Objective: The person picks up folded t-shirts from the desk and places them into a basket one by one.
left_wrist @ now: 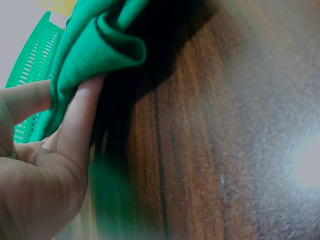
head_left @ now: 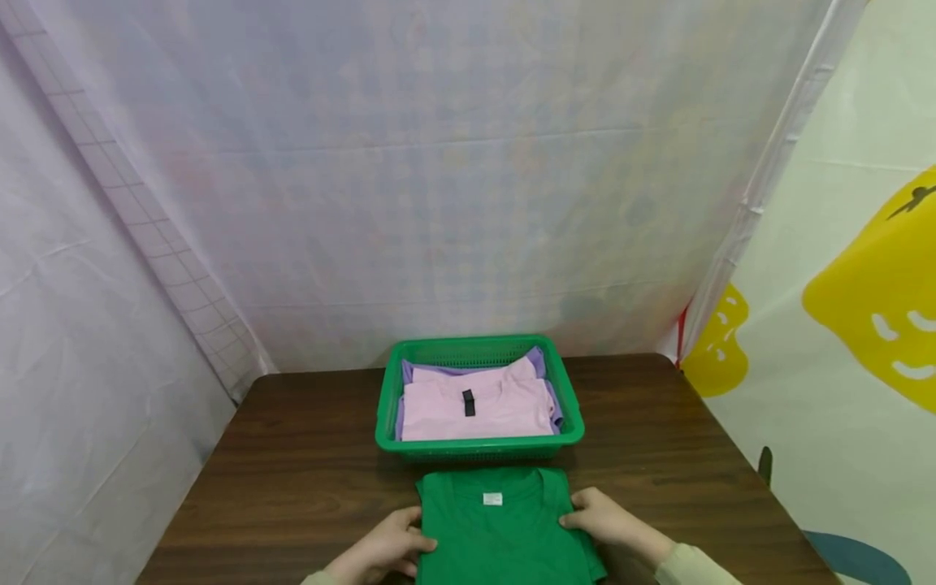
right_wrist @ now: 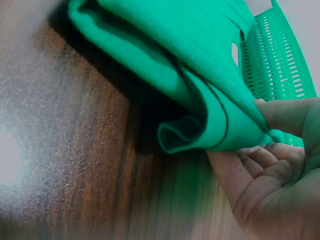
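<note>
A folded green T-shirt with a white neck label is held between my two hands, in front of the basket. My left hand pinches its left edge, thumb on top and fingers beneath. On the opposite side my right hand grips the right edge the same way. In the left wrist view the shirt's folded layers hang over the fingers, above the wood and its dark shadow. The right wrist view shows the shirt's rolled edge between thumb and fingers, also raised off the table.
Just beyond the shirt stands a green perforated basket. Inside lie a folded pink shirt with a black label and purple cloth under it. The dark wooden table ends at hanging white sheets behind.
</note>
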A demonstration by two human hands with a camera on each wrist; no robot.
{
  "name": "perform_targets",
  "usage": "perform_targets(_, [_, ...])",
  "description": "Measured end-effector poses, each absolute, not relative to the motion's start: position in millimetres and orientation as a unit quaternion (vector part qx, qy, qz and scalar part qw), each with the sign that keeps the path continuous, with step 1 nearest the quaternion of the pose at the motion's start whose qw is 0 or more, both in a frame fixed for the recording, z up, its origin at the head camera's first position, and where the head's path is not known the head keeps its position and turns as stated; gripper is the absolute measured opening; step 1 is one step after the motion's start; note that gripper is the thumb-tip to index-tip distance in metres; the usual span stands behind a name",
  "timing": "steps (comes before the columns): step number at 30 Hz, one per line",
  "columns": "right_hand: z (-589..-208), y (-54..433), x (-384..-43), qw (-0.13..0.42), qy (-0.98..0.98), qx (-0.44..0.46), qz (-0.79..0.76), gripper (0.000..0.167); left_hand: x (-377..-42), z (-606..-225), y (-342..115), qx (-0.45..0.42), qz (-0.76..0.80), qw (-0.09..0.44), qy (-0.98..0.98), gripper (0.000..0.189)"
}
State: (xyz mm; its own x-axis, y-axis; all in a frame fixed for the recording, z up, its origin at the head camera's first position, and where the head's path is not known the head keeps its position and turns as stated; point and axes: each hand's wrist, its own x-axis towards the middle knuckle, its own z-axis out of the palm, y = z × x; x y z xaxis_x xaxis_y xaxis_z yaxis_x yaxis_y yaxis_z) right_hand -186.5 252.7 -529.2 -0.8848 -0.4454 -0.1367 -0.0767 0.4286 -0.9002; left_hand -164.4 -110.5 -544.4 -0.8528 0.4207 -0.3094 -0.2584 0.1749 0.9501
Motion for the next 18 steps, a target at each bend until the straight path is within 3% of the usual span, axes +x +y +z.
perform_targets(18, [-514,252,-183,0.184,0.820,-0.176,-0.513,0.013,-161,-527,-116,0.069,0.648,0.256,0.714,0.054])
